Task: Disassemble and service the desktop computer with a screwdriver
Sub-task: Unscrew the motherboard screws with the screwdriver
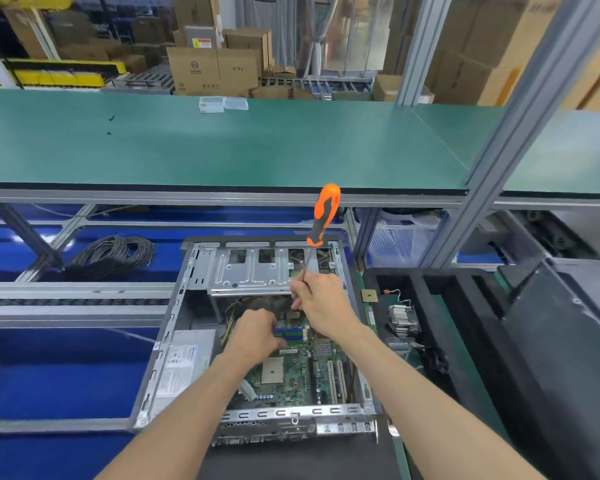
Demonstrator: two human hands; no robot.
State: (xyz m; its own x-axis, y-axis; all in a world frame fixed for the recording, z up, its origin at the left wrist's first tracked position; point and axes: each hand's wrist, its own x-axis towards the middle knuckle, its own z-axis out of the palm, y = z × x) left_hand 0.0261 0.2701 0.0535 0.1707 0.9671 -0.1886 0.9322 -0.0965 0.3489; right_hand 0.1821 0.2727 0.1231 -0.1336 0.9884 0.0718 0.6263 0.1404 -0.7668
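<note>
Inside the open computer case [201, 341], the right hand [321, 303] grips the screwdriver [321, 220] by its shaft, handle up; the left hand [255, 336], fingers curled, touches the motherboard [291, 372].

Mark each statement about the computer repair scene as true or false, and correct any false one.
1. The right hand grips the screwdriver by its metal shaft, handle up. True.
2. The screwdriver's handle is blue. False: it is orange and black.
3. The left hand reaches onto the motherboard inside the open case. True.
4. A cable coil lies right of the case. False: it lies to the left.
</note>
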